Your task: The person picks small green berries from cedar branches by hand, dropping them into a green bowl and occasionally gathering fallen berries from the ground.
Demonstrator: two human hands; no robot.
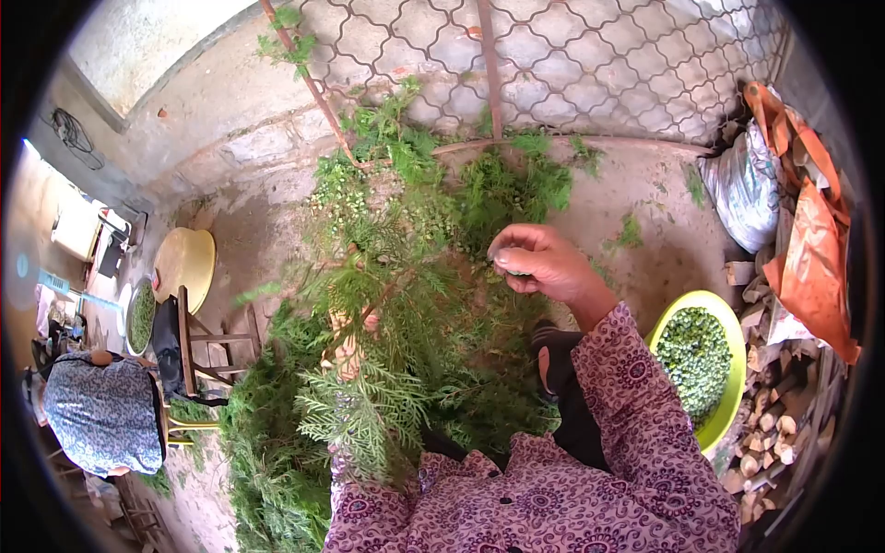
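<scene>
Right hand (544, 263) raised over conifer branch (387, 304); fingers (513, 241) curled closed, pinching small green bits plucked at the foliage tips. Left hand (350, 346) mostly hidden in the branch, gripping its stem. Green basin (728, 323) of picked bits lies to the right.

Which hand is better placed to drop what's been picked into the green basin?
Right. The right hand is pinched shut above the branches, on the side of the green basin; the left hand is buried in the foliage.
</scene>
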